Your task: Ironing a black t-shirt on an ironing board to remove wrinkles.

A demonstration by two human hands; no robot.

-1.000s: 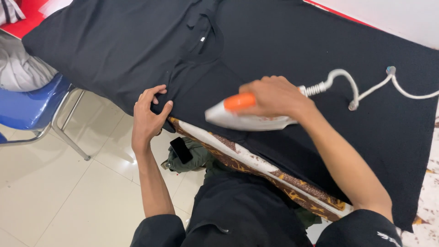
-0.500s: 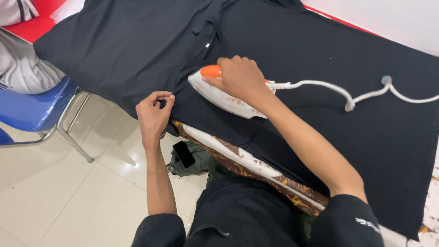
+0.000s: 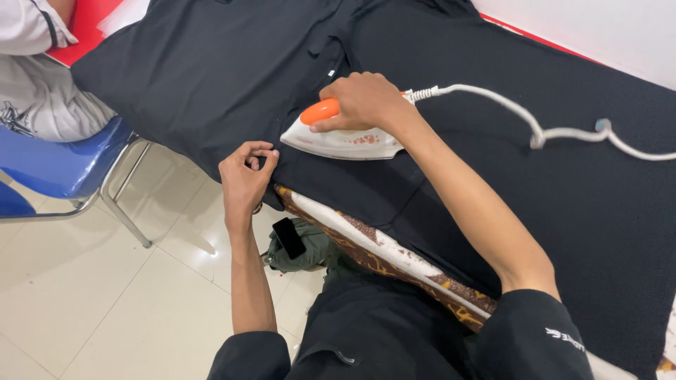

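A black garment point(image 3: 232, 70) lies spread flat over the table, its hem hanging over the near edge. My right hand point(image 3: 362, 98) grips the orange handle of a white iron point(image 3: 338, 139), which rests flat on the garment near its middle, nose pointing left. My left hand point(image 3: 246, 176) pinches the garment's hem at the table edge, just left of and below the iron's nose. A white cord point(image 3: 521, 116) runs from the iron's back to the right across the dark cloth.
A patterned brown and white cloth point(image 3: 380, 257) lines the table's near edge. A blue chair point(image 3: 63, 169) stands at the left with a person in white point(image 3: 35, 77) on it. A dark phone point(image 3: 289, 238) lies on my lap. White floor tiles point(image 3: 105, 302) fill the lower left.
My right hand has slid the iron up and to the left across the garment. My left hand has closed its fingers onto the hem at the table edge.
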